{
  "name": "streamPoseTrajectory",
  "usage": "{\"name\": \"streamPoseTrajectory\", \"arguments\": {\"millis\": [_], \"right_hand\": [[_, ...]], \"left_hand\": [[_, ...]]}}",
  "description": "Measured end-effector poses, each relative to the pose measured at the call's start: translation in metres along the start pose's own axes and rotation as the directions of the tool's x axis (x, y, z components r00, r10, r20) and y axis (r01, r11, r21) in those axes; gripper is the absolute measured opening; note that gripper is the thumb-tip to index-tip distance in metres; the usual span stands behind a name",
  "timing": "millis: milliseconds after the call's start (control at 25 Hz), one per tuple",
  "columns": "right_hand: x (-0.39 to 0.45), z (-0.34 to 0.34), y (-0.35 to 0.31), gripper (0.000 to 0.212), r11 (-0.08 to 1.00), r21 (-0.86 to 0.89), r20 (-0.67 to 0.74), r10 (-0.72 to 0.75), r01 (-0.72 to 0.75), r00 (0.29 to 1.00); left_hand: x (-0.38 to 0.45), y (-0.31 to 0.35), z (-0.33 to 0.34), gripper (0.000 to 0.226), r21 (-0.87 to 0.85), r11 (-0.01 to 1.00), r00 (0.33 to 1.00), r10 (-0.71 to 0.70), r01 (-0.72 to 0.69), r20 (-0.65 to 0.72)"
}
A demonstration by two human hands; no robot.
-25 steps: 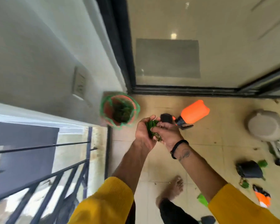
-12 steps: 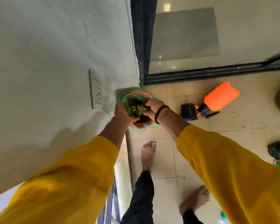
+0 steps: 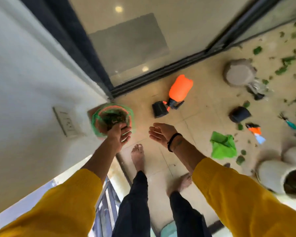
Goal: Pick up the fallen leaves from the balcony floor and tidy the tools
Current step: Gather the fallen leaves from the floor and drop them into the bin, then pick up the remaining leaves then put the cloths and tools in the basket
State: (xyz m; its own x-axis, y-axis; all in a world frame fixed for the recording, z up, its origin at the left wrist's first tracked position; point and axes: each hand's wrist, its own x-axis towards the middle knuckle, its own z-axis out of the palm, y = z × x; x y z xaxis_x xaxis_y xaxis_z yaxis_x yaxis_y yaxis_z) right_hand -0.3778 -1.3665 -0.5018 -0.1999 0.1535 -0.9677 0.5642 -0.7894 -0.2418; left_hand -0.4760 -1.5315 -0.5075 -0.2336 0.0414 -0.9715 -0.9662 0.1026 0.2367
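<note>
The left hand [image 3: 118, 138] hangs over the near rim of the bin [image 3: 112, 119], its fingers [image 3: 126, 135] straight and relaxed and holding nothing; the right hand [image 3: 161, 133] floats palm-up just at 3 o'clock of it, fingers loosely spread, also holding nothing, a black band [image 3: 173, 141] round the wrist. The bin stands in the corner where the white wall meets the sliding-door track, lined with a green bag and holding a dark heap of gathered leaves [image 3: 113, 118]. On the wall at 9 o'clock of the bin sits a socket plate [image 3: 67, 121]. At 2 o'clock of the right hand an orange sprayer bottle [image 3: 180, 89] lies on its side on the tiled floor, its black pump head beside a small black pot [image 3: 159, 108]. Further out at 3 o'clock lie a second black pot [image 3: 240, 114], tipped over, an orange-and-black tool [image 3: 254, 129] and a crumpled green cloth [image 3: 223, 147]. A grey upturned pot [image 3: 239, 72] rests at 2 o'clock, with loose fallen leaves [image 3: 286, 65] scattered well apart across the floor beyond it and more near the cloth. Two white planters [image 3: 278, 173] stand at 4 o'clock by the frame edge. Yellow sleeves [image 3: 243, 194] cover both forearms, and two bare feet [image 3: 138, 157] stand on the tiles below the hands.
</note>
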Motion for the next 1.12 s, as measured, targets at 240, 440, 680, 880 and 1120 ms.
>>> {"name": "streamPoseTrajectory", "arguments": {"millis": [240,440,680,880,1120], "right_hand": [[-0.094,-0.173,0.009,0.009,0.951,0.3,-0.168,-0.02,0.071,0.986],[-0.153,-0.32,0.039,0.011,0.826,0.546,-0.244,0.0,0.137,0.97],[-0.204,-0.472,0.075,0.012,0.626,0.746,-0.355,0.084,0.228,0.931],[-0.203,-0.54,0.077,0.011,0.558,0.781,-0.423,0.141,0.281,0.895],[-0.146,-0.588,0.066,0.011,0.477,0.827,-0.45,0.246,0.297,0.858]], "left_hand": [[-0.109,-0.062,0.102,0.03,0.272,0.962,0.993,-0.028,-0.004,0.113],[-0.186,-0.144,0.223,0.032,0.556,0.824,0.98,-0.003,-0.11,0.197],[-0.24,-0.265,0.355,0.024,0.812,0.548,0.959,-0.062,-0.2,0.277],[-0.243,-0.323,0.445,0.017,0.891,0.275,0.916,-0.072,-0.361,0.394],[-0.177,-0.334,0.545,0.005,0.842,-0.03,0.837,-0.128,-0.539,0.532]]}}
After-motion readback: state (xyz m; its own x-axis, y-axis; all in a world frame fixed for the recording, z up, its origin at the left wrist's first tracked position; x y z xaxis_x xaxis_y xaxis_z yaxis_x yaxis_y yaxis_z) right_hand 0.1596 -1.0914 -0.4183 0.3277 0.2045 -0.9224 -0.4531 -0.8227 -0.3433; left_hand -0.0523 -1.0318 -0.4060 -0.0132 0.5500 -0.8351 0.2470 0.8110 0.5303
